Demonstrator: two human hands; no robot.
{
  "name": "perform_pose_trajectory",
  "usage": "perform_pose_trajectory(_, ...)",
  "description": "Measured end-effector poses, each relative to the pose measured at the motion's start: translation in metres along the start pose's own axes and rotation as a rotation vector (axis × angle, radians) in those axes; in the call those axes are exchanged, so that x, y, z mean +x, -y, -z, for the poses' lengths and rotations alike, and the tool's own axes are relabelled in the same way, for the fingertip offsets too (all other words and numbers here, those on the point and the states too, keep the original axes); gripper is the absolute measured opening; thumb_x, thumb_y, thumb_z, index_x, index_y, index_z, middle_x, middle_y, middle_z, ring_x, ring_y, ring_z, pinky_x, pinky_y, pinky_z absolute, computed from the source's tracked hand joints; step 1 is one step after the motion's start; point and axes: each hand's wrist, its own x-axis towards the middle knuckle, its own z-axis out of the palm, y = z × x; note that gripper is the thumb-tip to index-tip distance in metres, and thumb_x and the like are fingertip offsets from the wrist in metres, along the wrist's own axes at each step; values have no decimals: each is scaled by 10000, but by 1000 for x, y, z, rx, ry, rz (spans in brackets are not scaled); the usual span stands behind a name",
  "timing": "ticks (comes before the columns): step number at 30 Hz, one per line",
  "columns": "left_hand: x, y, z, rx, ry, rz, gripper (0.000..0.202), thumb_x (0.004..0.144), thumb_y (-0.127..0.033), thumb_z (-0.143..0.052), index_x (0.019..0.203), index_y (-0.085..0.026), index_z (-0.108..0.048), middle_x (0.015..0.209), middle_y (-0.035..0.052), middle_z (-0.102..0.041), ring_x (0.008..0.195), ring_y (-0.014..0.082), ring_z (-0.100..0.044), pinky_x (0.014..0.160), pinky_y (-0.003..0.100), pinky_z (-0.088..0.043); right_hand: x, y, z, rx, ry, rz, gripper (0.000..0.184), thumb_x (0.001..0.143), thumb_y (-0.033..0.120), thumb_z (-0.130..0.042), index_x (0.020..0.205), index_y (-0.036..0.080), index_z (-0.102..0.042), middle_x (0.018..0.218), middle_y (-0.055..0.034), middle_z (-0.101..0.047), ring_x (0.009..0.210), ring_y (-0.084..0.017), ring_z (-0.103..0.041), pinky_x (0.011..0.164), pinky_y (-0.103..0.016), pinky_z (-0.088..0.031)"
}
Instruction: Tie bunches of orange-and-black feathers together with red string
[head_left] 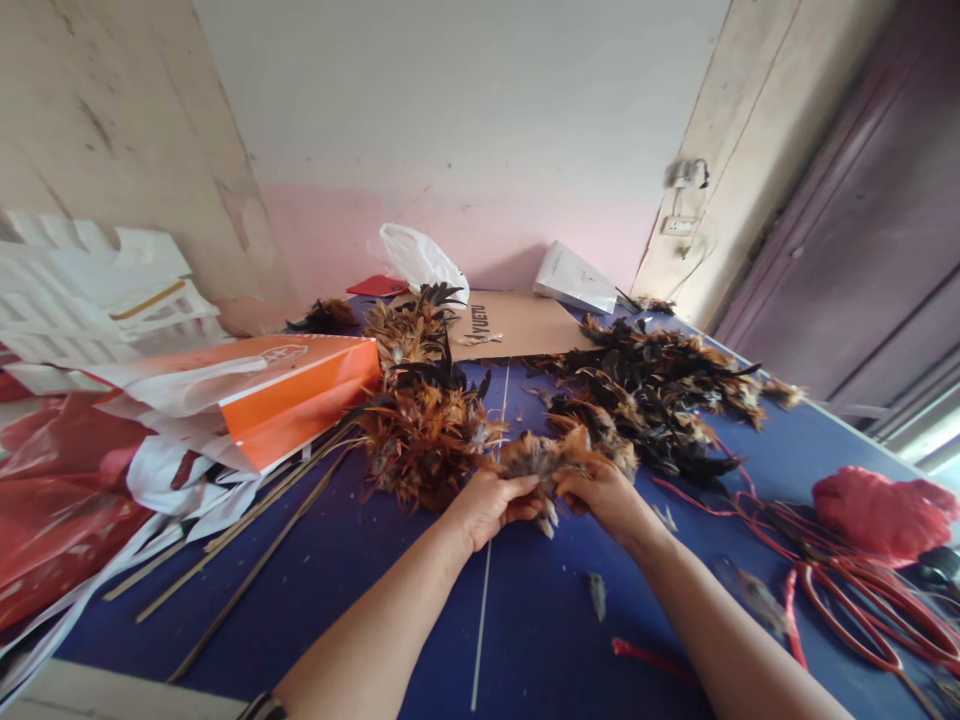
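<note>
My left hand (495,505) is closed on a bunch of brown feathers (536,458), thumb pressed on top. Opposite it, my right hand (600,495) pinches the other side of the same bunch, its fingertips partly hidden among the feathers. The bunch is held just above the blue table (547,610), near its white centre line. Left of it lies a pile of reddish-brown feathers (427,440). On the right a larger heap of black and brown feathers (660,385) spreads back across the table.
An orange and white paper bag (300,400) lies at the left beside thin sticks (262,565). Red cord (862,600) and a pink plastic bag (885,510) are at the right. Farther back are a cardboard sheet (525,325), a white plastic bag (424,260) and a white box (574,280).
</note>
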Motion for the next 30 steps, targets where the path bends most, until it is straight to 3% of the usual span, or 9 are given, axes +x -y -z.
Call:
perform_pose_trajectory(10, 1, 2, 2, 50, 26, -9, 196, 610, -179, -711, 754, -73, -629, 594, 48, -624, 474, 97, -573, 454, 176, -475, -3, 6, -2, -54, 60, -9, 95, 611, 227, -614, 630, 145, -571, 472, 41, -492, 409, -59, -399, 381, -184, -291)
perform_pose_trajectory(17, -1, 4, 0, 179, 40, -74, 271, 563, -255, -744, 734, -71, -645, 603, 65, -629, 491, 107, -574, 452, 181, -460, -1, 0, -10, -111, 23, -25, 186, 643, 309, -636, 561, 148, -591, 398, 56, -437, 375, -53, -357, 381, -191, -277)
perform_pose_trajectory(21, -3, 3, -2, 162, 56, -89, 258, 555, -240, -747, 722, -73, -643, 597, 66, -630, 482, 107, -568, 451, 188, -452, 0, -4, -9, 75, 54, -75, 188, 650, 319, -659, 656, 138, -609, 449, 51, -483, 395, -44, -391, 391, -173, -293)
perform_pose_trajectory(25, -1, 3, 0, 90, 18, -98, 247, 581, -191, -729, 792, -93, -646, 609, 48, -625, 467, 88, -553, 452, 178, -453, 0, 1, -5, 365, 115, -173, 229, 632, 305, -691, 761, 127, -629, 584, 5, -588, 492, -63, -514, 481, -183, -408)
perform_pose_trajectory(30, 6, 5, 5, 17, -35, -74, 183, 599, -148, -709, 762, -98, -643, 622, 40, -617, 487, 81, -556, 461, 163, -460, 1, 4, -2, 432, 76, -213, 234, 636, 284, -694, 773, 99, -652, 680, -57, -646, 585, -107, -590, 548, -218, -473)
